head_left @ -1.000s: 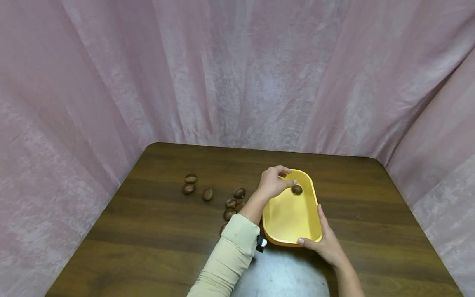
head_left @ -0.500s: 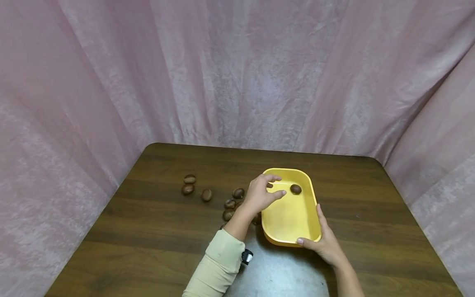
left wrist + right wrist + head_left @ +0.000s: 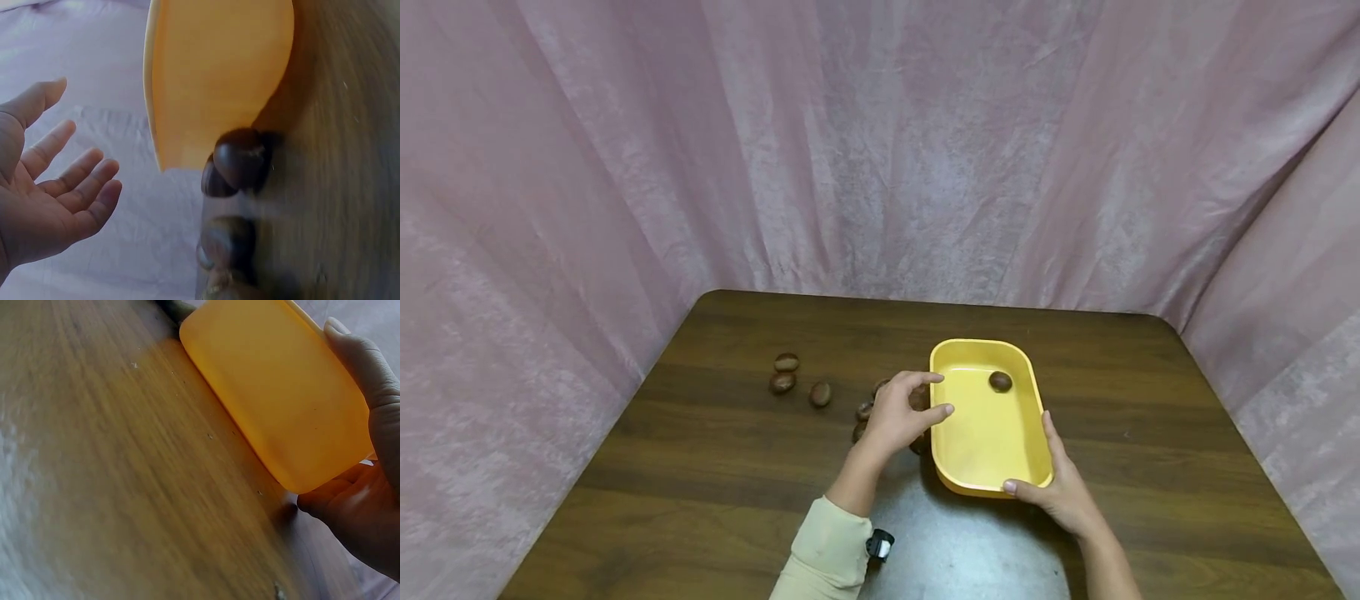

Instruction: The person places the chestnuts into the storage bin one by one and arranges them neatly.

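Head view, step in hand: we take it that chestnuts are being placed in the yellow bin [image 3: 973,442], with our left grip [image 3: 893,417] between one placement and another pick-up.
Head view, chestnuts: one chestnut [image 3: 1000,382] lies inside the bin near its far right corner; a cluster of chestnuts [image 3: 864,412], partly hidden by our left grip, sits on the table [image 3: 700,475] just beside the bin's left wall; three loose chestnuts [image 3: 820,394] lie farther left.
Head view, next move: we judge it calls for lowering the left grip onto the cluster, pinching one chestnut and lifting it clear of the rim.
Head view, left arm: our sleeve [image 3: 827,546] slants forward from the bottom edge; thumb and forefinger stand apart, pointing at the bin.
Left wrist view, left grip: our fingers are spread and loosely bent, holding nothing; the dark chestnuts beside the bin overlap, so we cannot tell which ones touch it.
Right wrist view, right grip [image 3: 359,512]: ours is clamped on the bin's near right corner, thumb at the rim, fingers round the outer wall, probably steadying it.
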Available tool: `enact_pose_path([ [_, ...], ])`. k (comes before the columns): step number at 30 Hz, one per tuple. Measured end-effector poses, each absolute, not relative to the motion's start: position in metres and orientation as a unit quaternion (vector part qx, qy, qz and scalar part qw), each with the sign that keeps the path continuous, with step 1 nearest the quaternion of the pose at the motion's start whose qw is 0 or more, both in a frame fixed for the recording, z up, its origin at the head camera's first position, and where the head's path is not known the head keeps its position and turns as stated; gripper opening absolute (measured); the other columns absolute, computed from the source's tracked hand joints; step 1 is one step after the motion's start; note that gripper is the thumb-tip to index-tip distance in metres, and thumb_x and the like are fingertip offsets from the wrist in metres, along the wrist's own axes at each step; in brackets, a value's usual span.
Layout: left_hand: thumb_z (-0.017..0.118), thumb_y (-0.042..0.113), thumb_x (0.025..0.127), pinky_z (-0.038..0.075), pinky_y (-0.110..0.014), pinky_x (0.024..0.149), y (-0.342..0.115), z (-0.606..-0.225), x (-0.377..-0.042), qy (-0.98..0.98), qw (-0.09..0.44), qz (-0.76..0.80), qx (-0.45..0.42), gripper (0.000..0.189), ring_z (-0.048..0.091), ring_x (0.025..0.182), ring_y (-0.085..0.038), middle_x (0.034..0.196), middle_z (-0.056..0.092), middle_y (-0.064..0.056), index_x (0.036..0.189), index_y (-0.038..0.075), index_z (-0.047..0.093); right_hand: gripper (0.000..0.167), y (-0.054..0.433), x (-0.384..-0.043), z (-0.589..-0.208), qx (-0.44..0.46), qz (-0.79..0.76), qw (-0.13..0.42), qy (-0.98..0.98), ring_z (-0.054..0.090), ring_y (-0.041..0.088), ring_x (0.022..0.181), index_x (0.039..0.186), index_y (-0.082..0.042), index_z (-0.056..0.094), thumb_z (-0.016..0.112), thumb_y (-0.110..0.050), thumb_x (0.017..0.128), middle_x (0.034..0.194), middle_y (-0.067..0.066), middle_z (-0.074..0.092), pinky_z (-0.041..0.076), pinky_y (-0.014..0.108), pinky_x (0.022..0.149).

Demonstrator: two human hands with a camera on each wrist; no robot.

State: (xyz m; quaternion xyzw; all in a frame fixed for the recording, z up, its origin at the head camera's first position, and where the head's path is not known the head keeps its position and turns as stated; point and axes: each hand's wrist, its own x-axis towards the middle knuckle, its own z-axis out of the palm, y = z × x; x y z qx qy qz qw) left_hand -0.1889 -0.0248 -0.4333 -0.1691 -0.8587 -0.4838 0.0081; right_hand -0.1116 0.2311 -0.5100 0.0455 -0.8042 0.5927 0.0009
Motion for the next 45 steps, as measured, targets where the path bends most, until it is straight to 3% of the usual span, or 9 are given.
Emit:
enact_pose_path([
  [5,0.075,0.034,0.078,0.046,-0.040,0.079,-0.039,-0.438,-0.185,-0.859,0.023,-0.485,-0.162,0.044,0.055,0.101,-0.022,0.117,0.057,-0.001,0.118,0.018,0.065,0.118,0.231,-0.112,-0.511,0.046,0.594,-0.003,-0.803,0.041,0.035,0.113,0.150,-0.014,-0.005,0.081,-0.006,0.070,0.148,0.028,0.009,0.035,0.012,0.084],
  [11,0.077,0.034,0.076,0.048,-0.044,0.077,-0.056,-0.448,-0.179,-0.853,0.025,-0.501,-0.147,0.045,0.057,0.097,-0.027,0.117,0.057,-0.001,0.117,0.019,0.065,0.118,0.231,-0.112,-0.512,0.045,0.596,-0.006,-0.801,0.042,0.035,0.112,0.150,-0.015,-0.005,0.081,-0.005,0.070,0.148,0.028,0.009,0.037,0.014,0.084],
  [18,0.081,0.036,0.071,0.042,-0.049,0.089,-0.074,-0.458,-0.170,-0.855,0.027,-0.500,-0.139,0.052,0.050,0.113,-0.024,0.123,0.055,-0.002,0.118,0.020,0.064,0.118,0.231,-0.112,-0.511,0.043,0.598,-0.005,-0.800,0.041,0.035,0.112,0.150,-0.013,-0.005,0.081,-0.004,0.070,0.148,0.028,0.009,0.036,0.013,0.084],
  [23,0.082,0.036,0.070,0.040,-0.051,0.090,-0.088,-0.463,-0.162,-0.861,0.024,-0.488,-0.143,0.053,0.048,0.114,-0.026,0.123,0.054,-0.003,0.116,0.017,0.065,0.117,0.231,-0.111,-0.510,0.046,0.593,-0.006,-0.804,0.041,0.035,0.112,0.150,-0.013,-0.005,0.081,-0.007,0.070,0.148,0.028,0.008,0.036,0.013,0.085],
  [35,0.083,0.033,0.069,0.033,-0.055,0.095,-0.119,-0.475,-0.156,-0.866,-0.044,-0.481,-0.130,0.057,0.042,0.120,-0.034,0.132,0.046,-0.015,0.120,0.015,0.064,0.117,0.234,-0.111,-0.511,0.045,0.595,0.000,-0.802,0.036,0.036,0.118,0.150,-0.017,-0.004,0.081,-0.007,0.070,0.150,0.025,0.005,0.030,0.008,0.088],
  [45,0.086,0.023,0.066,0.039,-0.051,0.089,-0.134,-0.476,-0.156,-0.878,-0.111,-0.446,-0.133,0.059,0.047,0.110,-0.034,0.121,0.051,-0.009,0.120,0.016,0.064,0.117,0.233,-0.112,-0.512,0.040,0.593,-0.006,-0.804,0.034,0.036,0.121,0.150,-0.025,-0.003,0.081,-0.008,0.070,0.150,0.024,0.006,0.028,0.008,0.088],
])
